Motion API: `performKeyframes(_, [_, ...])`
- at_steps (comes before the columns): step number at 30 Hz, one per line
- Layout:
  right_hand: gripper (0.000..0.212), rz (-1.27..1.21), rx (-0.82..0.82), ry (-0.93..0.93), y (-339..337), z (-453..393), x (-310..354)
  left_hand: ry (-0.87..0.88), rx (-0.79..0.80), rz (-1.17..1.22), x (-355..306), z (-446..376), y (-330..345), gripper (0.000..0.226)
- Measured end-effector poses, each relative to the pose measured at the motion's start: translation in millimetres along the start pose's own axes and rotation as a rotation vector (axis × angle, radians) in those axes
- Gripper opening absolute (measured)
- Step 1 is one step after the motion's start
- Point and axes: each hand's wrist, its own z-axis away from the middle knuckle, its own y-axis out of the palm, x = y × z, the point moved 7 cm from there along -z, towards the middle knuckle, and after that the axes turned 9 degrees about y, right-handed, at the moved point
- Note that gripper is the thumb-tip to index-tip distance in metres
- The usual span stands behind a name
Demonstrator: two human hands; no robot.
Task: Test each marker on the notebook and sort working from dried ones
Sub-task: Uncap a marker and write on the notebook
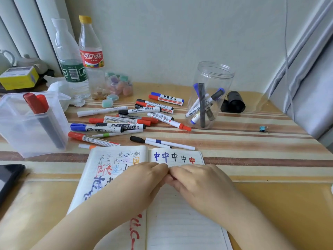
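The open notebook (180, 213) lies in front of me, with several test characters in blue, black and red along the top of its right page. My left hand (142, 179) and right hand (198, 181) meet over the middle of the notebook, fingers curled and fingertips touching. Whatever is between them is hidden. A loose pile of markers (126, 121) lies on the table behind the notebook. A round clear jar (209, 94) at the right holds several markers. A rectangular clear box (23, 127) at the left holds two red-capped markers (36, 103).
Two plastic bottles (70, 56) (91, 55) and a small tub of pastel items (119, 85) stand at the back left. A black cylinder (234, 101) lies behind the jar, and a dark flat device (9, 177) sits at the left edge. A curtain hangs at the right.
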Motion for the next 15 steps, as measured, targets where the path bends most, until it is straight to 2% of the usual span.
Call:
performKeyframes(2, [0.038,0.003,-0.013,0.040,0.1,-0.3,-8.5,-0.016,-0.017,0.028,2.4,0.3,-1.8,0.027])
performKeyframes(4, [0.050,-0.041,0.068,0.127,0.9,-1.1,-15.2,-0.042,-0.027,0.018,4.3,0.9,-6.0,0.031])
performKeyframes(6, [0.051,-0.145,0.155,0.286,-1.3,-1.3,-27.2,-0.078,-0.015,-0.013,6.3,1.3,-10.6,0.035])
performKeyframes(8, [0.055,-0.410,0.279,0.469,4.1,8.9,-43.1,-0.099,-0.011,-0.029,7.1,1.3,-15.8,0.035])
performKeyframes(10, [0.058,-0.623,0.242,0.518,-1.1,10.2,-53.1,-0.061,0.001,-0.001,1.2,0.2,-16.1,0.036])
performKeyframes(12, [0.048,-0.942,0.127,0.554,-10.9,5.9,-55.3,0.027,0.041,0.053,-10.6,-0.4,-9.2,0.041])
performKeyframes(15, [0.017,-1.351,0.097,0.698,-3.9,5.5,-57.3,0.082,0.101,0.023,-23.2,1.9,4.6,0.054])
